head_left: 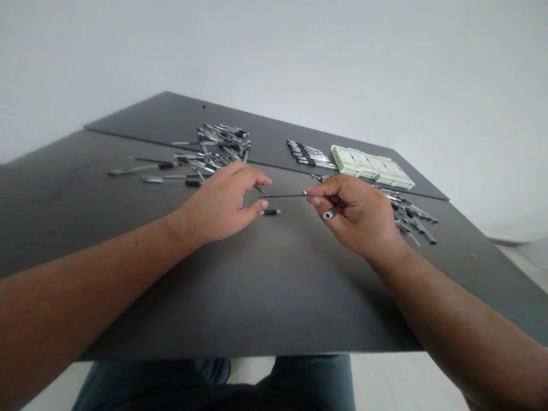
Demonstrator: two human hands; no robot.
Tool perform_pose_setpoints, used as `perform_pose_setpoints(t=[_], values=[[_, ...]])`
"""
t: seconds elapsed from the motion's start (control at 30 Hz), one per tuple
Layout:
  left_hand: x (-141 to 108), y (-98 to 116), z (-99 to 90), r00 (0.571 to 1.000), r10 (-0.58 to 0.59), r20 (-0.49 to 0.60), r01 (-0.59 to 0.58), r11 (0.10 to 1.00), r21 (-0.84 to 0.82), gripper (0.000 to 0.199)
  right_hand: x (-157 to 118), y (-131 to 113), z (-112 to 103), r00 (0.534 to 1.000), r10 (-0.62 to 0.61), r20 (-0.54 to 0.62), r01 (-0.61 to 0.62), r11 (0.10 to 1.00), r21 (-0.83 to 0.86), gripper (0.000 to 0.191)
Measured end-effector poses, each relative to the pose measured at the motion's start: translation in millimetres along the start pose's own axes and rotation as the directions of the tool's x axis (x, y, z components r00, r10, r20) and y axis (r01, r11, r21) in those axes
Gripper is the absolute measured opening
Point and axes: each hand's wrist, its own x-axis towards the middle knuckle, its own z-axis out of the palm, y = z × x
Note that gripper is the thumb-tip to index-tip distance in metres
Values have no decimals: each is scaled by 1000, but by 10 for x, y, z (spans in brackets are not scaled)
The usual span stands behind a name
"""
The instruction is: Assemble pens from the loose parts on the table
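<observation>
My right hand (357, 217) pinches a thin dark pen refill (285, 196) between thumb and forefinger. A dark pen barrel (331, 213) is tucked under its other fingers, the hollow end facing me. Across from it is my left hand (222, 200), its thumb and forefinger apart, with the far end of the refill close to the thumb tip. A small pointed pen tip (259, 189) shows by the left forefinger; I cannot tell if the hand touches it. Below the left thumb, a black pen part (271, 212) shows on the table, partly hidden by the hand.
Loose clear-and-black pens (222, 137) lie heaped at the back left of the dark table (265, 297). Several pens sit in a row (308, 154) beside light green boxes (372, 166) at the back right. More pens (413, 217) lie beyond my right hand. A pale wall stands behind.
</observation>
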Motion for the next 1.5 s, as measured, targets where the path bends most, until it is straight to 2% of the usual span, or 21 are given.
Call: perform_pose_setpoints(t=[0.1, 0.17, 0.33, 0.5, 0.63, 0.73, 0.9, 1.0, 1.13, 1.3, 1.5], values=[[16, 29, -33, 989, 16, 148, -25, 998, 56, 39, -69, 45, 25, 998, 59, 13, -59, 997, 45, 11], [19, 68, -46, 980, 6, 199, -21, 997, 73, 40, -115, 90, 33, 995, 93, 31, -95, 993, 71, 11], [21, 149, -55, 976, -64, 210, 53, 997, 58, 38, -173, 173, 26, 986, 129, 109, -141, 984, 107, 12], [15, 163, -54, 972, -59, 226, 53, 998, 31, 34, -175, 178, 63, 967, 135, 217, -158, 983, 90, 19], [1, 188, -93, 981, -61, 184, 62, 998, 0, 25, -171, 151, 90, 952, 113, 285, -144, 985, 92, 23], [-4, 186, -174, 988, -125, 96, 125, 992, 4, 23, -162, 178, 54, 944, 115, 309, -135, 990, 42, 23], [8, 47, -303, 967, -233, -105, 236, 971, 22, 30, -122, 400, -78, 949, 129, 288, -137, 991, 7, 38], [15, -56, -312, 948, -270, -169, 271, 962, -13, 30, -92, 558, -126, 953, 139, 271, -129, 990, -55, 26], [18, -68, -300, 940, -300, -162, 294, 954, -63, 28, -84, 645, -140, 951, 167, 259, -137, 982, -131, 28], [8, 40, -329, 942, -324, -92, 316, 944, -92, 25, -108, 593, -144, 958, 87, 274, -80, 996, -36, 53], [-6, 71, -329, 947, -311, -78, 297, 942, -156, 23, -138, 655, -77, 950, 66, 304, -55, 998, -44, 62]])
